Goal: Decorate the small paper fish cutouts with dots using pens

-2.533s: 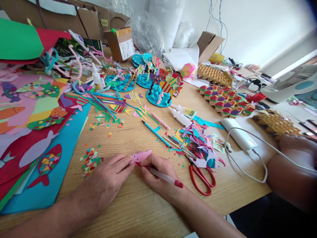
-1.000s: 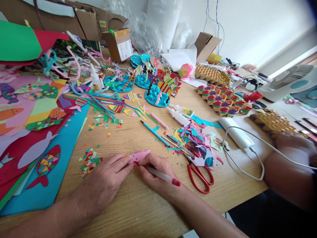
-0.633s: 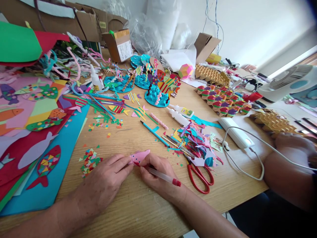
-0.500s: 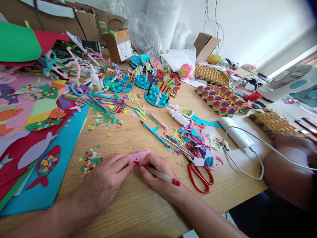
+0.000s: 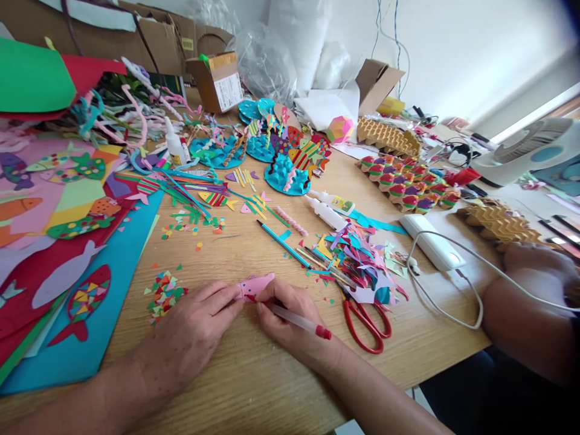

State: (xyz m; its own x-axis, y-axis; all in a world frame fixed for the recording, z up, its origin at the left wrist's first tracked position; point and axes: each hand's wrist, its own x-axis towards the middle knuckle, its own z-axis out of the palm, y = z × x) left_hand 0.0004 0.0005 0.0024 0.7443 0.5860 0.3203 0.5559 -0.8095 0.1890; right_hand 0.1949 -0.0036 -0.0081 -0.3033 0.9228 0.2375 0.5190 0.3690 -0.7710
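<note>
Left hand point(image 5: 194, 320): fingers together, holding the left end of the pink paper fish point(image 5: 257, 286).
Right hand point(image 5: 290, 320): fingers clamped on the pen point(image 5: 301, 322).
Fish place: between both hands, over the bench point(image 5: 254, 380).
White bottles point(image 5: 329, 215): two, lying near paper scraps point(image 5: 362, 260); contents I cannot tell.
Cardboard box point(image 5: 207, 87): at the back, something green at its top.

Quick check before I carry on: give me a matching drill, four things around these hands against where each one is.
Things
1. pink paper piece
2. red-ended pen
3. scissors
4. pile of tiny paper pieces

Places
A. red-handled, against the scrap heap
B. slanting from the right hand's grip
C. to the left of the left hand
D. between the two hands

Pairs: 1-D, 2-B, 3-A, 4-C
</note>
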